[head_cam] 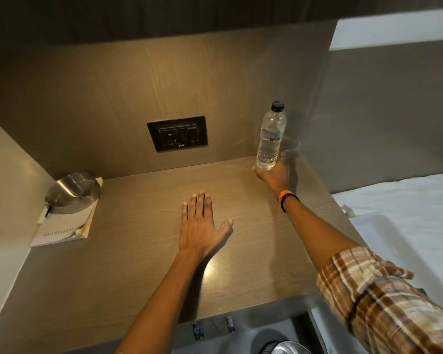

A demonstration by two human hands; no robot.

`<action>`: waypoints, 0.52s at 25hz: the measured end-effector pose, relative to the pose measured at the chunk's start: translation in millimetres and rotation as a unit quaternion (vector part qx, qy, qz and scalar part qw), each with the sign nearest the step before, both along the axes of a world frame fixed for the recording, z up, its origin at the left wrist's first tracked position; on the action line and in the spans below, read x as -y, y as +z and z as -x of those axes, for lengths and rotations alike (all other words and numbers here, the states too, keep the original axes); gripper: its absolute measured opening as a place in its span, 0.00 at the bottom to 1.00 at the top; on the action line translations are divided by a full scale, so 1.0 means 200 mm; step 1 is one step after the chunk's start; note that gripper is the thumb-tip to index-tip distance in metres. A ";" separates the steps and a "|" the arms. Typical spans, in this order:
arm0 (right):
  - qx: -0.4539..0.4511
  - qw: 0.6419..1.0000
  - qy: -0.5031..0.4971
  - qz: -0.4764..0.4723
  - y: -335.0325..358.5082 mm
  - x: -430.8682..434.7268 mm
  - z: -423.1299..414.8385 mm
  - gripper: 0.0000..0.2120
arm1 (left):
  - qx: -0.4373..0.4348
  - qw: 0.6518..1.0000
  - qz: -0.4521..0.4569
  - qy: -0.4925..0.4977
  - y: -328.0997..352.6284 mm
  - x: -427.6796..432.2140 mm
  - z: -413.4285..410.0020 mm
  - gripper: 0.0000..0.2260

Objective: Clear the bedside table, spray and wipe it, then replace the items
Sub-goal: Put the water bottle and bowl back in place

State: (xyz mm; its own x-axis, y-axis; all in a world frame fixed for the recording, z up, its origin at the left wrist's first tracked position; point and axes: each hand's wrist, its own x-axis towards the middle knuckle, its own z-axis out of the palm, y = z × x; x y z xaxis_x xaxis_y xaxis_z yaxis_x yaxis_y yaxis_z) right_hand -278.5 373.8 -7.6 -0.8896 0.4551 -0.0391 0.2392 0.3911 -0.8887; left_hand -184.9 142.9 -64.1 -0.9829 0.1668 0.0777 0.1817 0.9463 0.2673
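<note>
The wooden bedside table [143,267] fills the middle of the view. A clear water bottle [271,136] with a black cap stands upright at its back right corner. My right hand [274,175] is wrapped around the bottle's base. Flat on the tabletop, fingers spread, lies my left hand [202,226], holding nothing. At the back left a round metal ashtray [73,191] sits on a pale booklet [67,226].
A black socket plate [177,134] is set in the wooden back panel. Side walls close in the table on the left and right. A white bed [404,208] lies to the right. Below the front edge is a grey cart tray [266,335] with a metal object.
</note>
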 end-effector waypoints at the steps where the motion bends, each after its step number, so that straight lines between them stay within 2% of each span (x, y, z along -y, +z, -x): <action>1: 0.004 1.000 -0.020 0.006 -0.01 0.04 -0.04 0.40 | 0.006 1.000 -0.009 0.000 0.01 0.00 0.00 0.43; 2: -0.002 0.999 -0.035 0.014 -0.02 0.09 -0.10 0.47 | 0.012 1.000 -0.025 0.002 0.02 0.00 -0.01 0.44; 4: -0.031 0.999 -0.038 0.003 -0.05 0.23 -0.22 0.51 | 0.012 0.998 -0.060 0.017 0.05 0.04 -0.05 0.44; 8: -0.065 0.978 0.099 -0.170 -0.12 0.67 -0.37 0.38 | -0.006 0.998 -0.036 0.053 0.04 0.36 -0.19 0.43; 11: -0.063 0.960 0.245 -0.117 -0.07 1.10 -0.36 0.31 | -0.014 0.996 -0.016 0.086 0.02 0.73 -0.30 0.41; 13: -0.064 0.940 0.312 -0.120 -0.04 1.40 -0.33 0.28 | -0.027 0.995 0.002 0.100 0.02 0.97 -0.36 0.41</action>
State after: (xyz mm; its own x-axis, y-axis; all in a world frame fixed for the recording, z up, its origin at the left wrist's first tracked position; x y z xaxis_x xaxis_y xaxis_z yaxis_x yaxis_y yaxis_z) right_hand -212.5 93.0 -16.2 -0.9770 -0.1747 0.1227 -0.2054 0.6130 -0.7629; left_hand -112.8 -52.1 -60.2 -0.9910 -0.0310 0.1304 0.0037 0.9663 0.2575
